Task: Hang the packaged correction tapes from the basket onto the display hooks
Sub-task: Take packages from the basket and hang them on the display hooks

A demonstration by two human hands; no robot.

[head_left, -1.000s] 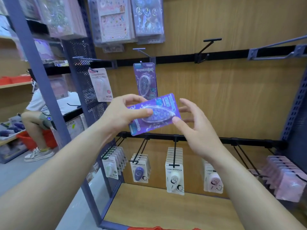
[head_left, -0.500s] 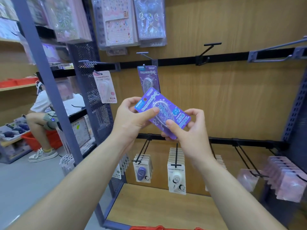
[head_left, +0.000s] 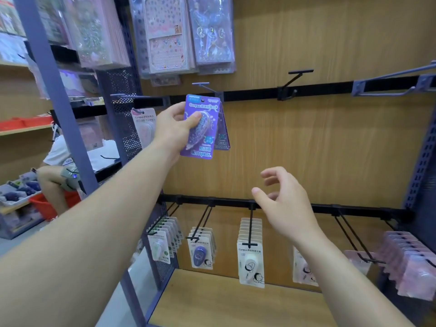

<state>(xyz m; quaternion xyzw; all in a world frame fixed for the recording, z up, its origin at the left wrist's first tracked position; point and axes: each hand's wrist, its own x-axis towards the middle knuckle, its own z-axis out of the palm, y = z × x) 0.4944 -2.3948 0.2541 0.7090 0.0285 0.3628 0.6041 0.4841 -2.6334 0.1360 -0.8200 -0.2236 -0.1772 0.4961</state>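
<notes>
By hook (head_left: 207, 87), left hand (head_left: 173, 128) seemingly pinching pack (head_left: 203, 141)

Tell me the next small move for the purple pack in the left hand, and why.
Probably slide the purple pack back along the hook: the left hand holds it upright, hole at hook level, before a hung pack. Whether it's threaded is unclear.

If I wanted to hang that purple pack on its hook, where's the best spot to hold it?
Hold the purple pack by its bulging blister in the middle, coming from the left edge, as the left hand does, thumb on the front. The card is upright with its hole at the top, so a mid-height side grip likely keeps that clear for the hook.
</notes>
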